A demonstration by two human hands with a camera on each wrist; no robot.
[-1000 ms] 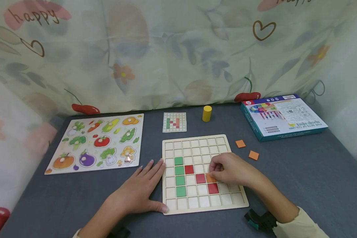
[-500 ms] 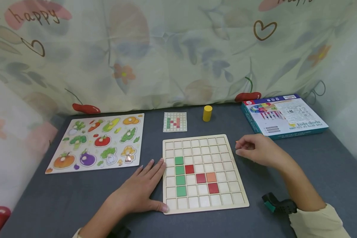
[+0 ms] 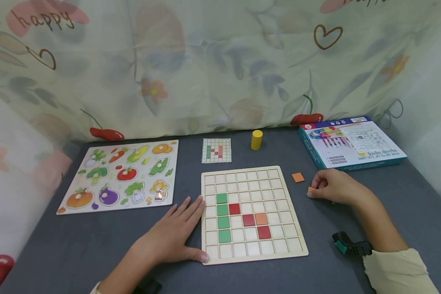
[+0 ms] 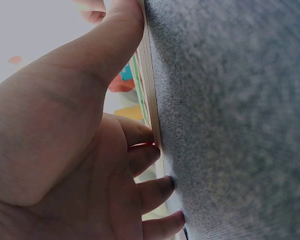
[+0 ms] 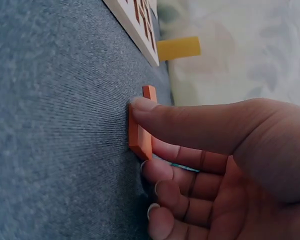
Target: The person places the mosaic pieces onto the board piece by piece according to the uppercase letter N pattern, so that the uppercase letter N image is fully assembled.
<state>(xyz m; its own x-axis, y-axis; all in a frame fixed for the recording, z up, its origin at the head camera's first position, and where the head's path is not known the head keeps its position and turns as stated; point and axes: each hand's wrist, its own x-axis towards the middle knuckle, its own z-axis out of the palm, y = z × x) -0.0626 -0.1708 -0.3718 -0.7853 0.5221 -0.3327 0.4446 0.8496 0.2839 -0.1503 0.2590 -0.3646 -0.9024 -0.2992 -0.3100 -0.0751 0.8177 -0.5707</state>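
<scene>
My left hand (image 3: 174, 234) lies with fingers straight and spread at the left edge of the wooden grid board (image 3: 257, 256), thumb on its near corner. Green, red and orange square tiles sit in some of the board's cells; one orange tile (image 3: 261, 219) lies beside a red tile (image 3: 248, 220). To the right of the board, my right hand (image 3: 336, 187) pinches another orange tile (image 5: 135, 134) between thumb and fingers, low at the tabletop. A third orange tile (image 3: 298, 177) rests on the table just beyond it, nearer the board.
A small pattern card (image 3: 216, 150) lies behind the board, with a yellow cylinder (image 3: 256, 140) upright to its right. A vegetable picture board (image 3: 119, 177) is at the left. A flat box (image 3: 353, 143) stands at the back right, before a printed curtain (image 3: 213, 61).
The right hand has left the board, where an orange tile now lies flat in a cell, and moved right to another orange tile on the table. The left hand stays still.
</scene>
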